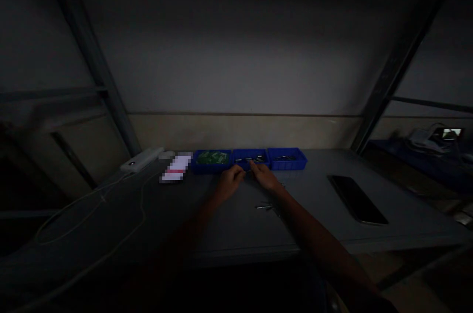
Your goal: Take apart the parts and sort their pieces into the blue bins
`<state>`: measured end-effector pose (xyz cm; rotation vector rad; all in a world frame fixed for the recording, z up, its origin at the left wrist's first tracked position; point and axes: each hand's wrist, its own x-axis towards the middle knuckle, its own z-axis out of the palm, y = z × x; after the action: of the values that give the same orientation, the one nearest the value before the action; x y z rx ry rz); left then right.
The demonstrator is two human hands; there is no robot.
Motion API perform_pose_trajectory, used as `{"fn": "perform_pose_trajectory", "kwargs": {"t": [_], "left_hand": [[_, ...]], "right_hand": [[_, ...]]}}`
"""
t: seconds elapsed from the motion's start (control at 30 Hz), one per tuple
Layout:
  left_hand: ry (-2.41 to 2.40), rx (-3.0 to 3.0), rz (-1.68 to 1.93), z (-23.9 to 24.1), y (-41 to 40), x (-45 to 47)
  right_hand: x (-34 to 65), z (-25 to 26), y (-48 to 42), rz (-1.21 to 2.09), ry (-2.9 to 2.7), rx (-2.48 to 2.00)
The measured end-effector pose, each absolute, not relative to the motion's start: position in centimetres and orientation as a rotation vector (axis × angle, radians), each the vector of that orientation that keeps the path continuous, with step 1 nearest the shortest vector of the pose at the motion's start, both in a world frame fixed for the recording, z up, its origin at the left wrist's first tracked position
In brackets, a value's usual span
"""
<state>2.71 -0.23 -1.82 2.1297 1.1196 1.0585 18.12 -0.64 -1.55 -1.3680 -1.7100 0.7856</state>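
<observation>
Both hands meet just in front of a row of blue bins. The fingers of my left hand (231, 179) are pinched together, pointing right. Close beside it, my right hand (264, 176) is also closed, thumb up. Something small and thin seems to lie between the fingertips, too dark to name. Behind the hands, the middle blue bin (266, 159) holds small metal parts (259, 158). Several thin metal pieces (263, 206) lie loose on the grey table (229, 224), beside and partly behind my right forearm.
The left blue bin (195, 167) holds green pieces (212, 157); the right blue bin (288, 165) holds dark metal parts (284, 158). A lit phone (177, 167), a white power strip (142, 159) and cables (142, 204) are at left. A dark phone (356, 199) lies at right.
</observation>
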Motion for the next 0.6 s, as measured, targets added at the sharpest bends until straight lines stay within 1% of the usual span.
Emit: {"fn": "perform_pose_trajectory", "kwargs": {"t": [0.2, 0.4, 0.6], "left_hand": [[1.108, 2.104, 1.123, -2.27, 0.03, 2.78], [1.155, 2.102, 1.080, -1.89, -0.11, 2.76], [1.160, 2.127, 1.070, -2.17, 0.22, 2.62]], "right_hand": [[18.28, -1.87, -0.27, 0.710, -1.781, -1.287], [18.23, -2.19, -0.10, 0.607, -1.771, -1.264], [18.14, -2.09, -0.24, 0.605, -1.780, -1.225]]}}
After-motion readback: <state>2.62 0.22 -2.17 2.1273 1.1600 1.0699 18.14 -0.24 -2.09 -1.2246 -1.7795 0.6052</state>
